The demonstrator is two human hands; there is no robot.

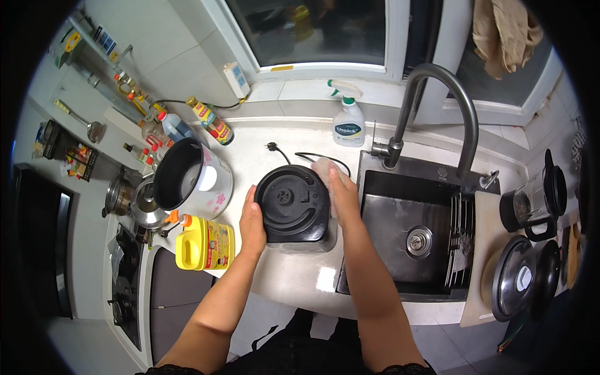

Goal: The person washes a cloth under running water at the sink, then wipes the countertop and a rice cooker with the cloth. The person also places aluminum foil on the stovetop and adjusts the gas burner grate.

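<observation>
A black, rounded-square kitchen appliance stands on the counter, its face with a round ring and curved slots turned up; a black cord and plug lie behind it. Against its left side presses my left hand, fingers along the wall and thumb near the upper edge, steadying it. My right hand is closed on a pale pinkish cloth, held to the appliance's right side; the palm side is hidden.
Left of the appliance stand a flowered pot with a dark inside and a yellow jug. A spray bottle and a sauce bottle are behind. To the right lie the black sink with its tall faucet, a blender jug and a lidded pot.
</observation>
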